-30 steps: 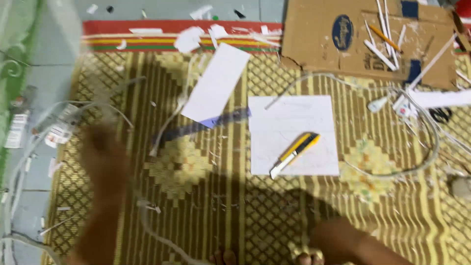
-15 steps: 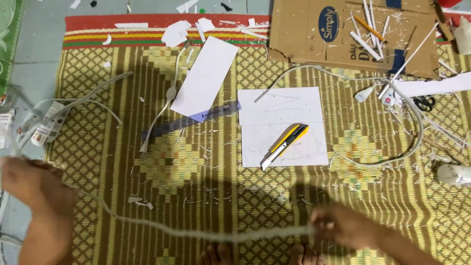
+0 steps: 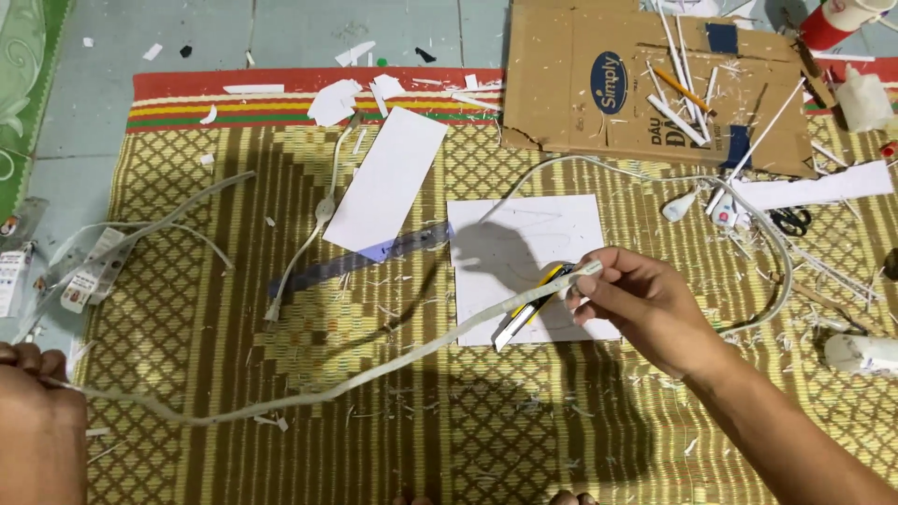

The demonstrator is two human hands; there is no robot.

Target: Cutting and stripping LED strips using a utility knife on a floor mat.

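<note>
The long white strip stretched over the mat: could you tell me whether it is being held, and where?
Yes: the right hand pinches one end of the white strip between its fingertips, and the left hand grips the opposite end.

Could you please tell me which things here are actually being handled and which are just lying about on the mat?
In hand: white strip, stretched between left hand and right hand.

Lying about: utility knife, white sheet, clear ruler, cardboard, scissors.

A yellow and black utility knife (image 3: 533, 306) lies on a square white paper sheet (image 3: 524, 245) on the woven yellow mat (image 3: 234, 449). A flat brown cardboard piece (image 3: 645, 93) lies beyond, black scissors (image 3: 793, 221) near it.
</note>
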